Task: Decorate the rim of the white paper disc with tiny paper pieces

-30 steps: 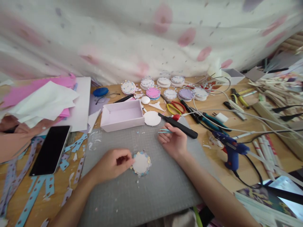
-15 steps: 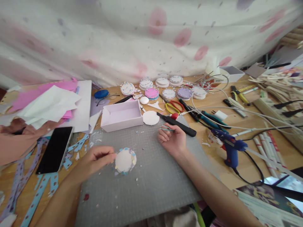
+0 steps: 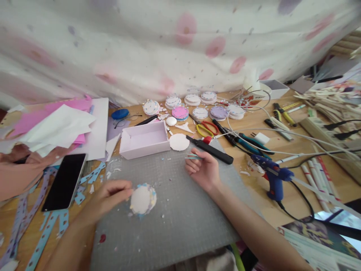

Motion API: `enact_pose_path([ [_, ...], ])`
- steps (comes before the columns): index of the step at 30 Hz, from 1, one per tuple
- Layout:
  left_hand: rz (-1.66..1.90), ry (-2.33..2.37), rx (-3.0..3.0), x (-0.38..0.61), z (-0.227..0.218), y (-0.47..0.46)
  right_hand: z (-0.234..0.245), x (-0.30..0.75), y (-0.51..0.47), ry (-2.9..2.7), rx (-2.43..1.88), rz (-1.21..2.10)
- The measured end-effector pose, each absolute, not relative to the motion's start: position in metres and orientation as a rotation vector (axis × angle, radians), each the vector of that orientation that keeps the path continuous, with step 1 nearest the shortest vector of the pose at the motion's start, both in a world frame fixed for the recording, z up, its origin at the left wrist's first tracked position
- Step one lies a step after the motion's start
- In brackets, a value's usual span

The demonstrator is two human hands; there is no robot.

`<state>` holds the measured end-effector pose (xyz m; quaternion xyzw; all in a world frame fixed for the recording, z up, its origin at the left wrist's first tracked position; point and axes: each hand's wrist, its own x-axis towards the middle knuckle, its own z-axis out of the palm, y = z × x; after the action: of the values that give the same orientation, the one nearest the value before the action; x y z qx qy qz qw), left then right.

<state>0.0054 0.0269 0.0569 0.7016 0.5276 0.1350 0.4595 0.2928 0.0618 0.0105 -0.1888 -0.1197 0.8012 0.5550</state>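
My left hand (image 3: 108,195) pinches the edge of a round white disc (image 3: 142,199) with a coloured scalloped rim, which lies on the grey cutting mat (image 3: 180,226). The hand is a little blurred. My right hand (image 3: 203,169) rests on the mat further back, fingers curled round thin teal tweezers (image 3: 193,156) whose tips point left. A plain white disc (image 3: 179,142) lies at the mat's far edge beside a black-handled tool (image 3: 211,149).
A pale pink open box (image 3: 143,139) stands behind the mat. A black phone (image 3: 65,180) and blue paper strips (image 3: 42,233) lie left, where another person's hand (image 3: 17,171) rests. Decorated discs (image 3: 194,105), scissors (image 3: 207,128), pliers, cables and a blue glue gun (image 3: 272,177) crowd the right.
My left hand has drawn the scalloped disc leftward and toward me across the mat. My right hand with the tweezers has barely moved.
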Motion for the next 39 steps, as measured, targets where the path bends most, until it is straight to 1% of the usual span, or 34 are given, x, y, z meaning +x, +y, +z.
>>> enact_pose_path([
  [6, 0.194, 1.093, 1.710, 0.069, 0.047, 0.041, 0.015, 0.286, 0.054, -0.572, -0.472, 1.893],
  [9, 0.121, 1.132, 1.790, 0.074, 0.044, 0.044, 0.014, 0.283, 0.052, -0.673, -0.488, 1.882],
  [11, 0.087, 1.237, 1.903, 0.070, 0.047, 0.043, 0.014, 0.281, 0.050, -0.718, -0.503, 1.873],
  [13, 0.161, 1.368, 2.059, 0.067, 0.055, 0.041, 0.014, 0.279, 0.048, -0.747, -0.506, 1.874],
  [15, 0.389, 1.409, 2.179, 0.067, 0.064, 0.038, 0.015, 0.278, 0.047, -0.768, -0.494, 1.887],
  [18, 0.735, 1.279, 2.166, 0.076, 0.074, 0.035, 0.017, 0.276, 0.045, -0.808, -0.467, 1.898],
  [22, 0.928, 1.196, 2.079, 0.089, 0.075, 0.037, 0.016, 0.273, 0.044, -0.851, -0.501, 1.875],
  [29, 1.007, 1.262, 2.183, 0.080, 0.081, 0.046, 0.013, 0.274, 0.045, -0.790, -0.551, 1.852],
  [34, 0.988, 1.529, 2.152, 0.038, 0.081, 0.051, 0.017, 0.288, 0.056, -0.612, -0.510, 1.781],
  [39, 0.894, 1.758, 2.036, -0.003, 0.065, 0.041, 0.018, 0.296, 0.063, -0.505, -0.492, 1.767],
])
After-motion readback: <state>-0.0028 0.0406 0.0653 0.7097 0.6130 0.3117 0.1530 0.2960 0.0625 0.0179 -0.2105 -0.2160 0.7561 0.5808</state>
